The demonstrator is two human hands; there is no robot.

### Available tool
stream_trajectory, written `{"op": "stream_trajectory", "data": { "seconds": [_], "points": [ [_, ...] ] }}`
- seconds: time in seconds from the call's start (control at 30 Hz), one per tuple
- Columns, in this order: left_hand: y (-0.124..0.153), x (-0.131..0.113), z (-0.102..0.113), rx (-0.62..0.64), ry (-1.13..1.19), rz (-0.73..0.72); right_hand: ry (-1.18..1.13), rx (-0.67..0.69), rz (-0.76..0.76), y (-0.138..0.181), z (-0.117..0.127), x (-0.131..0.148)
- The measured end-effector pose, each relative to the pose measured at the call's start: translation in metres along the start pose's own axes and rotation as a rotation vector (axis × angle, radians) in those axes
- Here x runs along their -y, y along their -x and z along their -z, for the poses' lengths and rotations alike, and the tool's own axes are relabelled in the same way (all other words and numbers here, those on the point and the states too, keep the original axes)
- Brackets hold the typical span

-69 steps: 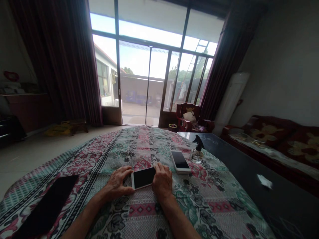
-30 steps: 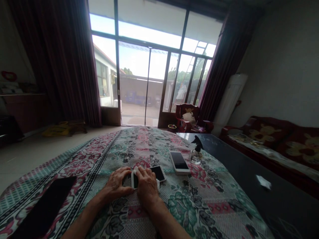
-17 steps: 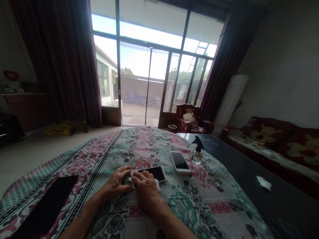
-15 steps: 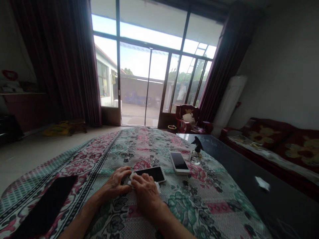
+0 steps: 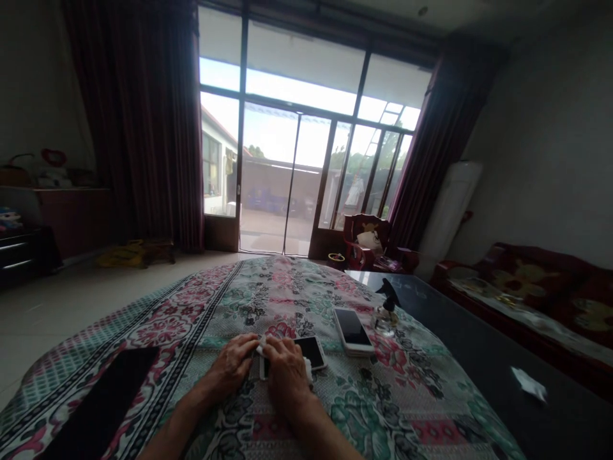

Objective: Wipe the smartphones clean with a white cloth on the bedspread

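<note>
A white-framed smartphone [image 5: 313, 352] with a dark screen lies on the patterned tablecloth in front of me. My right hand [image 5: 288, 370] presses a white tissue [image 5: 307, 368] onto it, fingers bent over the middle of the screen. The tissue sticks out on both sides of that hand. My left hand [image 5: 234, 363] grips the phone's left end, its fingertips beside the tissue; the contact is partly hidden. To the right of the phone sits a stack of white phones [image 5: 353, 331], the top one screen up. A clear spray bottle [image 5: 385, 314] with a black trigger stands just beyond.
A long black flat item [image 5: 108, 402] lies on the tablecloth [image 5: 201, 332] at left. Alongside on the right is a dark glossy table [image 5: 460, 345] with a crumpled white tissue [image 5: 529, 384]. Farther off are a wooden sofa [image 5: 522, 275], an armchair [image 5: 366, 239] and a glass door.
My right hand has slid across the phone with the tissue and now covers more of the screen's middle. My left fingers have drawn closer together. The whole view has tilted up slightly.
</note>
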State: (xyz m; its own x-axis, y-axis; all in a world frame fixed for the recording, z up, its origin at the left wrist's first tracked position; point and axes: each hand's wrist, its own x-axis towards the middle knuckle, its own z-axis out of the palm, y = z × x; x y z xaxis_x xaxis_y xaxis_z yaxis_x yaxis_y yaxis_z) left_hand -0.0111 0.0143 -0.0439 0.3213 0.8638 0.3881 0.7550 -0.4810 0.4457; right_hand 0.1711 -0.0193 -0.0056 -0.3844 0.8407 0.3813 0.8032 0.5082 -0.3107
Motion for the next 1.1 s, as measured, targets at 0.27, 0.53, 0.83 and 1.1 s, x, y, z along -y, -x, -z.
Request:
{"op": "stream_trajectory", "data": {
  "seconds": [0.27, 0.53, 0.83, 1.1],
  "points": [
    [-0.004, -0.005, 0.002, 0.000, -0.017, 0.037, 0.095, -0.008, -0.069, 0.003, -0.006, 0.007],
    [-0.006, -0.013, 0.002, -0.023, -0.024, 0.105, 0.065, -0.038, -0.073, 0.025, -0.004, 0.012],
    [-0.006, -0.013, -0.002, -0.037, -0.025, 0.129, 0.054, -0.033, -0.069, 0.038, 0.006, 0.016],
    [-0.006, -0.017, 0.003, -0.031, -0.041, 0.104, 0.011, -0.038, -0.068, 0.040, 0.010, 0.018]
  ]
}}
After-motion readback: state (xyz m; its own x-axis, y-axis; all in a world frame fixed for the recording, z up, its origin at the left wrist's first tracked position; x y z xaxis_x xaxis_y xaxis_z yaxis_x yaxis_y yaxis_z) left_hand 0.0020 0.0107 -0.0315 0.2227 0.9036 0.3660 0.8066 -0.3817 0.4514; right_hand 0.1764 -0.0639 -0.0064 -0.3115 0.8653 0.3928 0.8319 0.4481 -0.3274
